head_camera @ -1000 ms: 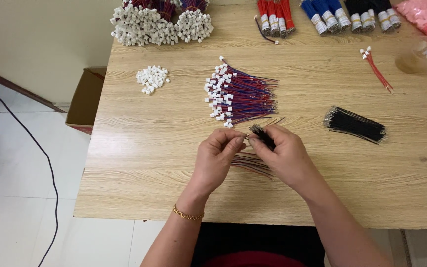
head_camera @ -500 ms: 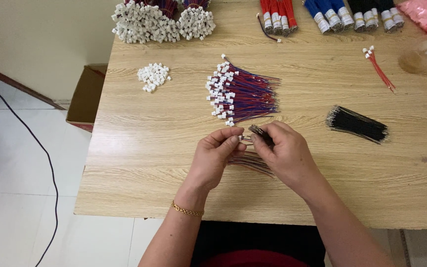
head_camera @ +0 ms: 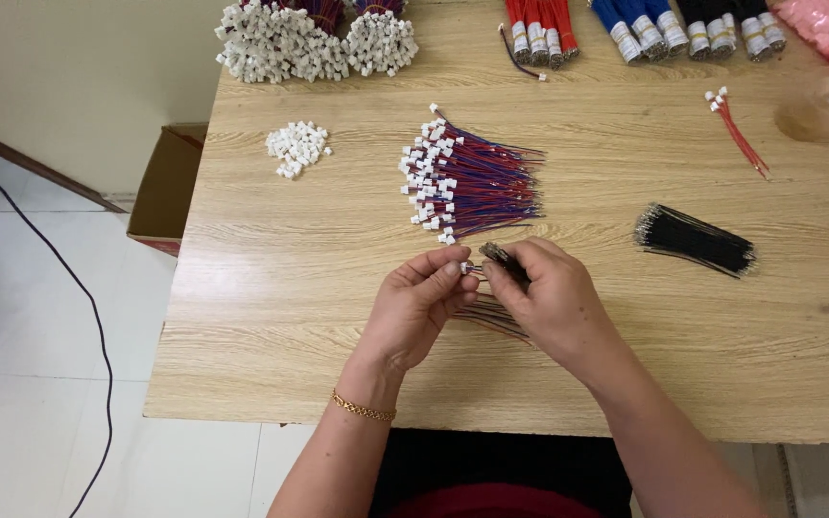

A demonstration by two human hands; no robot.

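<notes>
My left hand (head_camera: 416, 305) pinches a small white connector (head_camera: 465, 268) between thumb and fingertips above the wooden table (head_camera: 271, 288). Facing it, my right hand (head_camera: 549, 297) grips a short bundle of black wires (head_camera: 505, 261), its tip touching the connector. Thin red and blue wires (head_camera: 491, 317) trail on the table under both hands. Just beyond my fingers lies a fanned pile of red and blue wires with white connectors (head_camera: 467, 182).
A small heap of loose white connectors (head_camera: 296, 148) lies at the left. A black wire bundle (head_camera: 695, 239) rests to the right, a few red wires (head_camera: 741, 134) farther back. Banded wire bundles line the far edge (head_camera: 626, 24). A cardboard box (head_camera: 167, 187) stands on the floor.
</notes>
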